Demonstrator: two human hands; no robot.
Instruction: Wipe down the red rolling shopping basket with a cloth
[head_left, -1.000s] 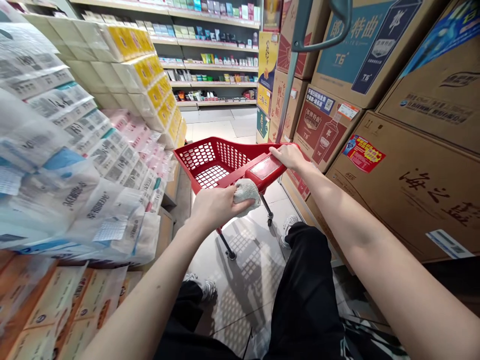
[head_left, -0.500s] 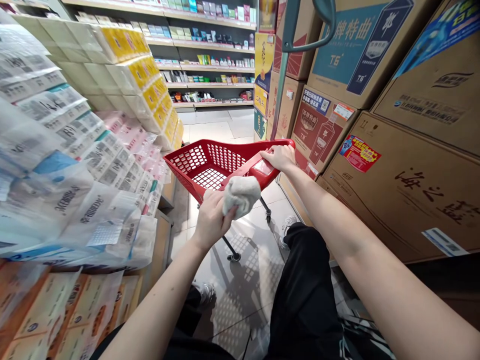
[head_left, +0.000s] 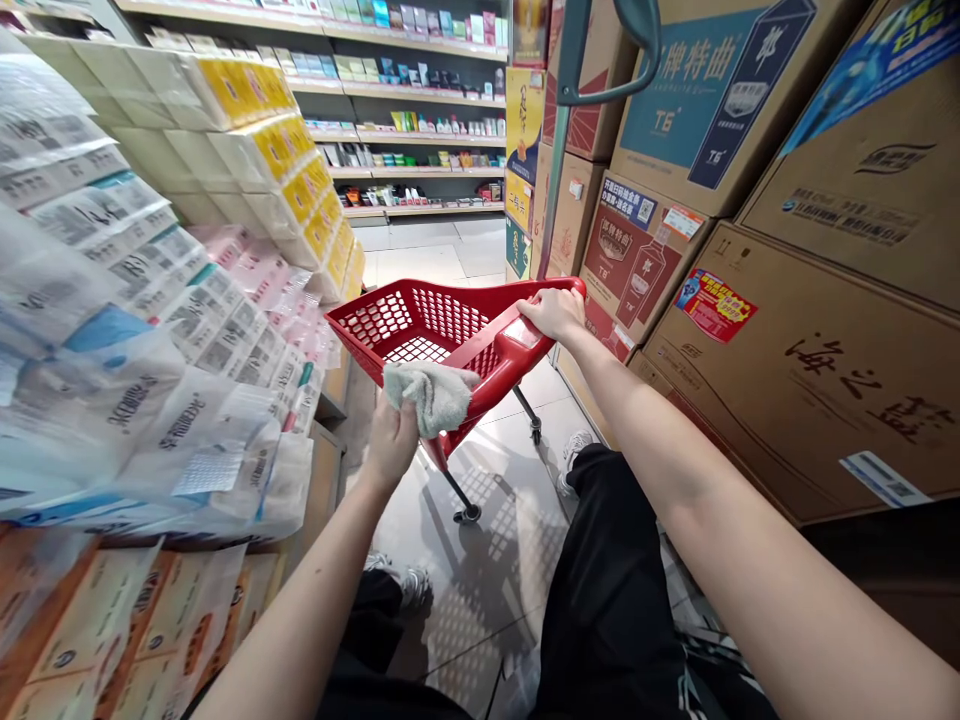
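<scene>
A red plastic shopping cart (head_left: pixel 517 360) with a perforated basket stands in the aisle before me, on dark legs with casters. My right hand (head_left: pixel 553 314) is closed around the far right end of its handle. In my left hand (head_left: pixel 393 435) is a crumpled pale grey cloth (head_left: pixel 436 395), gripped between thumb and fingers at the handle's left end. The cloth lies against the red rim there; some of my left fingers are hidden behind it.
Stacked tissue packs (head_left: pixel 247 150) and wrapped paper bundles (head_left: pixel 187 400) crowd the left side. Cardboard cartons (head_left: pixel 817 350) line the right, with a grey pole and hook-shaped handle (head_left: pixel 570 95) in front. Shelves of small goods (head_left: pixel 420 125) stand at the back.
My left hand has moved left and slightly down along the cart handle with the cloth, which is now more spread out. My right hand keeps its place on the handle.
</scene>
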